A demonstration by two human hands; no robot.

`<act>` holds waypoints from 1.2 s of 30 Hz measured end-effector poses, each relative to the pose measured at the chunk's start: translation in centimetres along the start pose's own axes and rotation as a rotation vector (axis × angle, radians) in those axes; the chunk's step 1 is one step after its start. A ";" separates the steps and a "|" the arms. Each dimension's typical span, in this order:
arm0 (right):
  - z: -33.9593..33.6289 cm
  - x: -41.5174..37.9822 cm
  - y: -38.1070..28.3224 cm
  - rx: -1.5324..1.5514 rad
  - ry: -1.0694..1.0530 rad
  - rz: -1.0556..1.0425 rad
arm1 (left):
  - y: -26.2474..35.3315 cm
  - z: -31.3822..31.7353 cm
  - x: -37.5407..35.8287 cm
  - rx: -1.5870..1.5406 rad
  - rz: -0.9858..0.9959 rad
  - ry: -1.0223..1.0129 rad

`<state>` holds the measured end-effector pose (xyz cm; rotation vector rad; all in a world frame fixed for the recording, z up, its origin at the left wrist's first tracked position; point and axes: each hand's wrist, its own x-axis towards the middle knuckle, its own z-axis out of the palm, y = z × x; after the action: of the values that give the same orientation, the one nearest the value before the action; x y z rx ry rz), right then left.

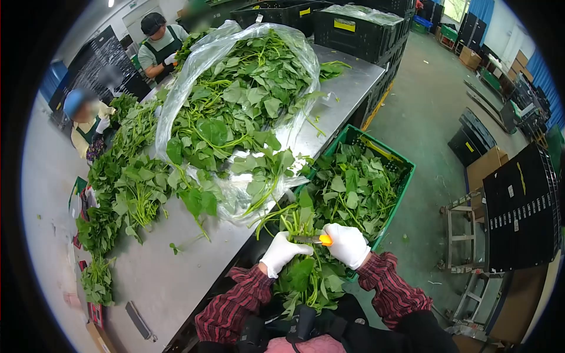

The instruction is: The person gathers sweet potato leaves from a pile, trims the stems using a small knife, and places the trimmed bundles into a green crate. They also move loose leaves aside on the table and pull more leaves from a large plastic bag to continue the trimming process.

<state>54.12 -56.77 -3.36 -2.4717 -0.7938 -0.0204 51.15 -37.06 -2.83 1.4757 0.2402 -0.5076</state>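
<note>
The left hand (285, 253) curls round a leafy bunch (310, 276), stems (288, 222) pointing forward; the right hand (349, 245) clenches a knife (323, 240) crosswise, blade (305, 239) leftward.

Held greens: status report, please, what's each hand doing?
Left gloved hand grips leafy bunch. Right gloved hand holds orange-handled knife, blade at the stems. Green plastic crate just ahead; nothing visibly blocking the hands.

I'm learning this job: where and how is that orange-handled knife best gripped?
Probably by its orange handle, coming from the right, as the right hand does: the blade points left, toward the left hand.
</note>
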 end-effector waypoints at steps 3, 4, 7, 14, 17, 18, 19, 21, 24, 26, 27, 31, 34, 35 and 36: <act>1.5 -0.1 1.0 -0.022 -0.017 0.016 | 0.5 0.5 -0.6 -0.014 -0.004 0.008; 1.7 -0.2 1.4 -0.030 -0.021 0.014 | 0.7 0.7 -0.7 -0.032 -0.007 0.009; 2.6 -0.5 3.7 -0.040 -0.075 0.115 | -1.0 0.5 -0.4 0.026 -0.050 0.067; -0.1 -3.1 4.3 0.024 0.028 0.216 | 0.5 0.2 -0.5 -0.031 -0.066 0.033; -0.5 -2.7 0.7 0.065 -0.035 0.134 | -2.8 0.2 2.0 0.058 0.065 0.055; -0.4 -2.4 0.1 0.074 -0.044 0.127 | -3.9 0.1 2.5 0.168 0.137 0.096; -0.3 -2.2 -0.1 0.090 -0.010 0.099 | -3.5 0.2 2.3 0.187 0.121 0.072; 0.1 -1.6 -0.2 0.039 -0.058 0.122 | -2.7 0.7 1.8 0.171 0.093 0.053; 0.8 -1.3 0.1 -0.028 -0.113 0.155 | -1.1 1.3 1.0 0.197 0.052 0.017; 1.2 -1.1 0.6 -0.032 -0.139 0.176 | -1.5 1.4 0.8 0.285 0.055 0.053; 1.4 -1.2 1.1 -0.033 -0.140 0.176 | -1.7 1.5 0.6 0.284 0.055 0.053; 3.4 -3.4 9.5 -0.185 -0.113 0.405 | 0.1 1.9 -1.5 0.477 0.089 0.154; 1.4 -4.7 10.2 -0.253 -0.128 0.470 | -0.3 1.3 -0.7 0.473 0.099 0.177; 0.7 -4.9 8.7 -0.172 -0.051 0.381 | -1.1 1.4 -0.2 0.501 0.147 0.193; -0.9 -4.5 5.7 -0.095 -0.029 0.332 | -1.2 1.7 0.5 0.535 0.214 0.204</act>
<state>53.61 -63.54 -6.20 -2.6693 -0.3937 0.1001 50.77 -38.79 -3.93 2.0524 0.1051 -0.2541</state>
